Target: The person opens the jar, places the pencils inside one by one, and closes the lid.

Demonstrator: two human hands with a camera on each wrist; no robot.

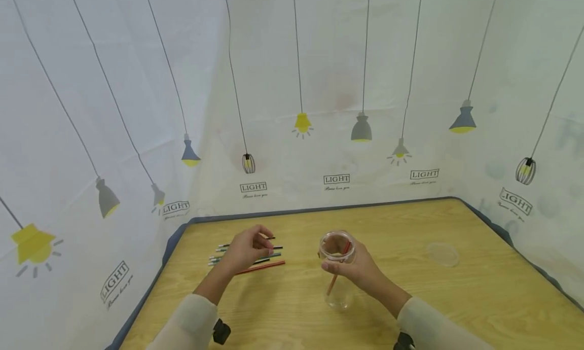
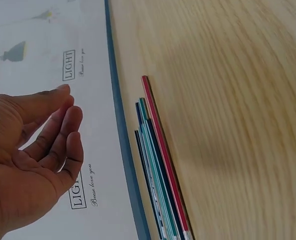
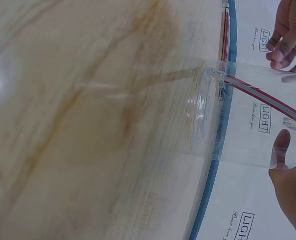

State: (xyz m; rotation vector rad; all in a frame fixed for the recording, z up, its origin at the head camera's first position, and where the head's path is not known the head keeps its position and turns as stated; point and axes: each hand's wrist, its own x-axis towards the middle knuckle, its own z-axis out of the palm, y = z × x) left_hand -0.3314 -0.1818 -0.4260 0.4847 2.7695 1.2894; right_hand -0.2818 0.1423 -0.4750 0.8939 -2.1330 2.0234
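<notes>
A clear jar (image 1: 338, 284) is gripped near its rim by my right hand (image 1: 360, 266), with the thumb across its front. A single red pencil (image 3: 267, 97) leans diagonally inside it. My left hand (image 1: 248, 248) hovers over a row of pencils on the table, fingers loosely bent and nothing between them. Dark, teal and white-ended pencils (image 2: 152, 170) lie side by side there, with a red pencil (image 2: 160, 135) along the near side of the row. In the head view the left hand hides part of the row.
A clear round lid (image 1: 442, 254) lies on the wooden table (image 1: 292, 319) to the right of the jar. White sheeting (image 1: 337, 61) printed with hanging lamps rises behind and beside the table, with a dark blue band (image 2: 123, 125) along the table's edge.
</notes>
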